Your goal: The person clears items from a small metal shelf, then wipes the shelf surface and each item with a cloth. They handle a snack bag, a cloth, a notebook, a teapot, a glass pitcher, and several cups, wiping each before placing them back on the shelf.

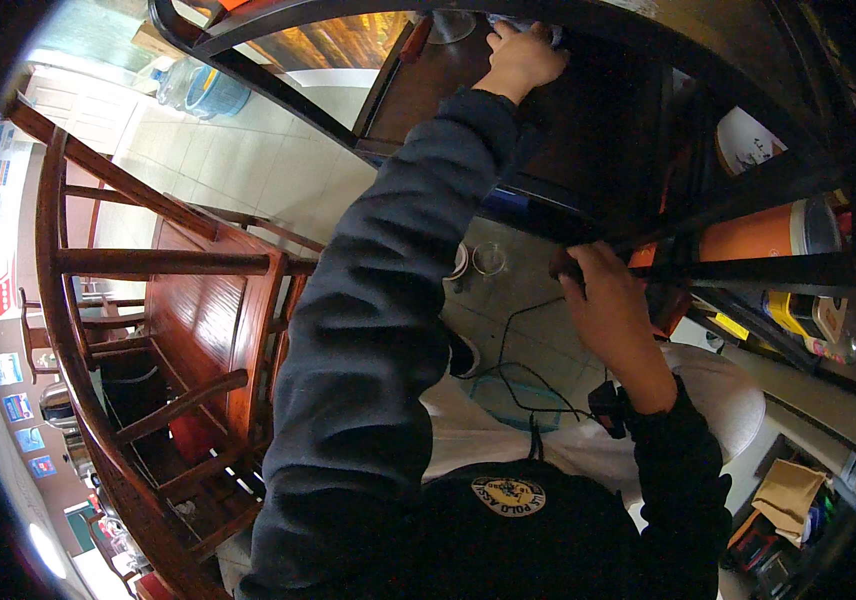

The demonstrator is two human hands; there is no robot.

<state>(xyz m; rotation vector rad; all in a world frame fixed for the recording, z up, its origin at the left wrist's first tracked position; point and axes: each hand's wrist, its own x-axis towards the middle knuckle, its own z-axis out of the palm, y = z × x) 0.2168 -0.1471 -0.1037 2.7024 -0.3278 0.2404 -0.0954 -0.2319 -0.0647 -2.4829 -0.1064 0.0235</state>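
Observation:
My left arm stretches forward over a dark wooden shelf board (588, 130). At its far end my left hand (526, 60) is closed on a bluish-grey cloth (545, 32), mostly hidden under the fingers. A clear round glass item (451, 26) stands just left of that hand. Lower and to the right, my right hand (610, 310) wraps its thumb and fingers around the rounded end of a dark wooden rail (562, 264) of the shelf frame.
At left stands a reddish wooden armchair (203, 300). Behind it are large blue water bottles (213, 92). Shelves at right hold an orange canister (763, 232) and several packages. Black cable (513, 340) and a glass cup (489, 258) are on the tiled floor below.

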